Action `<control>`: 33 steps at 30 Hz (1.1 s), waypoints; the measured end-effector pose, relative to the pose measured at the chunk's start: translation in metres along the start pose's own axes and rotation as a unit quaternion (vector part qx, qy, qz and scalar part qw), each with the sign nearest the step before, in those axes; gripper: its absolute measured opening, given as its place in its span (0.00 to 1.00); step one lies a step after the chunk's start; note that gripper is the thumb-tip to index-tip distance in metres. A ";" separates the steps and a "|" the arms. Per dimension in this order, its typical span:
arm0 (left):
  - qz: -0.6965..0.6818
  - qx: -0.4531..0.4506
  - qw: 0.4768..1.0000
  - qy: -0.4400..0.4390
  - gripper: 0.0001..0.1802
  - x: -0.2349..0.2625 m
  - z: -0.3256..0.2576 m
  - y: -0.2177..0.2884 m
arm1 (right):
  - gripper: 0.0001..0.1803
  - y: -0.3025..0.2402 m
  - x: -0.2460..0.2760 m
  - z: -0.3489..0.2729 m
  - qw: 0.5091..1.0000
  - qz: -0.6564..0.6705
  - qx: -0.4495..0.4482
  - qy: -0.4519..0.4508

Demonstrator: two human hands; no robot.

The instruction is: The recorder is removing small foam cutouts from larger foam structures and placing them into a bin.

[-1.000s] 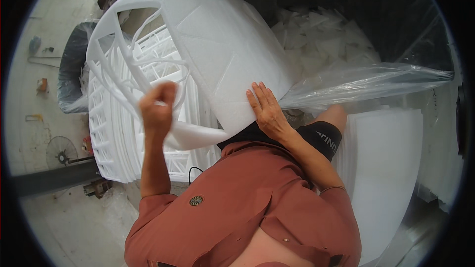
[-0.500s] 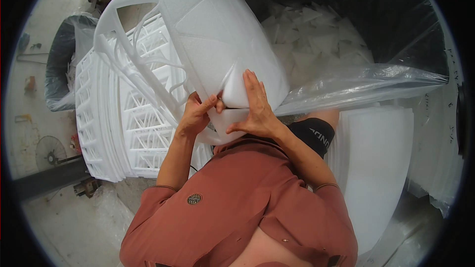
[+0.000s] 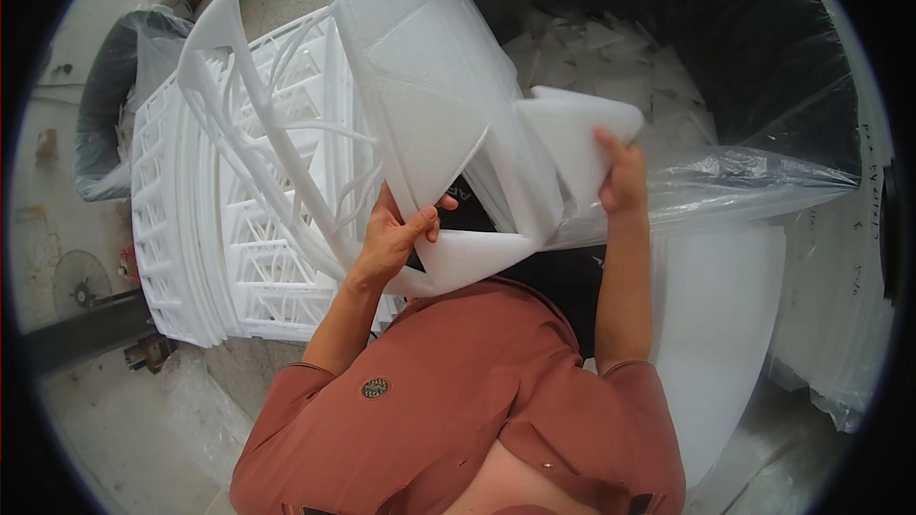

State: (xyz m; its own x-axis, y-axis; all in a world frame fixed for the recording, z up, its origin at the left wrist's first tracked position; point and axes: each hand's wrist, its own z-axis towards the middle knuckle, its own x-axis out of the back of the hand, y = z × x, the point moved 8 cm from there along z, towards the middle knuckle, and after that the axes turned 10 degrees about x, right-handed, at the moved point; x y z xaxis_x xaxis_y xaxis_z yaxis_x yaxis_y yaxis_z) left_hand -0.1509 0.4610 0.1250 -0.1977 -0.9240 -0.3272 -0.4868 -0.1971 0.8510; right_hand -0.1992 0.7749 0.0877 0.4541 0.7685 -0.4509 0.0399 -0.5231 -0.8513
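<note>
A large white foam sheet (image 3: 420, 48) lies across my lap and curves upward in front of me. Several of its cut-outs on the left are open, with thin strips between them, while cut lines cross its middle. My left hand (image 3: 389, 236) is closed around a strip of the sheet beside a triangular hole, through which dark cloth shows. Out to the right, my right hand (image 3: 625, 172) grips a loose, roughly triangular foam piece (image 3: 572, 129) by its outer edge, off the sheet.
Behind the piece, a large plastic-lined container (image 3: 763, 67) holds a heap of foam scraps (image 3: 611, 62). Lattice-like cut foam sheets (image 3: 196, 219) stand stacked on the left, near a smaller lined bin (image 3: 107, 124) and a fan (image 3: 81, 278). Uncut foam sheets (image 3: 720, 324) are stacked at right.
The triangular foam piece has come out of the sheet, leaving a hole. My right hand has moved right and slightly up with it, while my left hand keeps hold of the sheet.
</note>
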 end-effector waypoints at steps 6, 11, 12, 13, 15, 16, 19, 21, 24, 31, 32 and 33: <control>0.045 -0.056 0.997 -0.023 0.38 -0.006 0.001 0.008 | 0.39 -0.026 -0.098 -0.073 0.846 -0.232 0.360 -0.318; -0.008 0.008 0.989 -0.144 0.51 -0.015 -0.011 -0.002 | 0.48 -0.007 -0.156 -0.112 0.780 -0.306 0.449 -0.308; -0.051 0.018 0.987 -0.152 0.47 -0.011 -0.013 -0.003 | 0.48 -0.004 -0.156 -0.108 0.781 -0.303 0.453 -0.305; -0.046 0.017 0.987 -0.151 0.47 -0.009 -0.021 0.000 | 0.47 -0.002 -0.158 -0.109 0.754 -0.334 0.480 -0.299; 0.401 0.061 0.913 0.049 0.36 0.016 -0.028 0.004 | 0.46 0.004 -0.159 -0.107 0.724 -0.367 0.510 -0.285; 0.405 0.058 0.911 0.049 0.36 0.010 -0.035 0.027 | 0.46 0.008 -0.161 -0.107 0.710 -0.387 0.515 -0.284; 0.455 0.149 0.872 0.097 0.28 -0.011 -0.054 0.081 | 0.45 0.006 -0.158 -0.108 0.704 -0.402 0.514 -0.279; 0.482 -0.086 0.840 0.235 0.28 -0.020 -0.030 0.138 | 0.44 0.004 -0.157 -0.109 0.712 -0.396 0.511 -0.273; 0.416 -0.164 0.819 0.359 0.25 0.023 0.028 0.156 | 0.42 0.001 -0.163 -0.113 0.716 -0.382 0.513 -0.279; 0.254 -0.078 0.944 0.194 0.26 0.078 0.071 0.130 | 0.22 -0.027 -0.025 -0.004 0.947 0.309 0.083 -0.006; 0.257 -0.079 0.944 0.189 0.26 0.073 0.073 0.131 | 0.22 -0.034 -0.012 0.004 0.946 0.312 0.087 -0.003; 0.221 -0.084 0.955 0.178 0.25 0.068 0.074 0.132 | 0.30 -0.035 -0.001 0.011 0.966 0.244 0.087 0.007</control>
State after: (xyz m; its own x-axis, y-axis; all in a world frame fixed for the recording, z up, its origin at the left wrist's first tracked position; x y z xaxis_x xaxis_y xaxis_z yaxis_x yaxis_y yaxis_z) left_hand -0.2916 0.3960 0.1843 -0.0358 -0.9759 0.2152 -0.2734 0.2167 0.9372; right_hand -0.2103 0.7967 0.1148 0.3932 0.4396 -0.8076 -0.3315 -0.7514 -0.5705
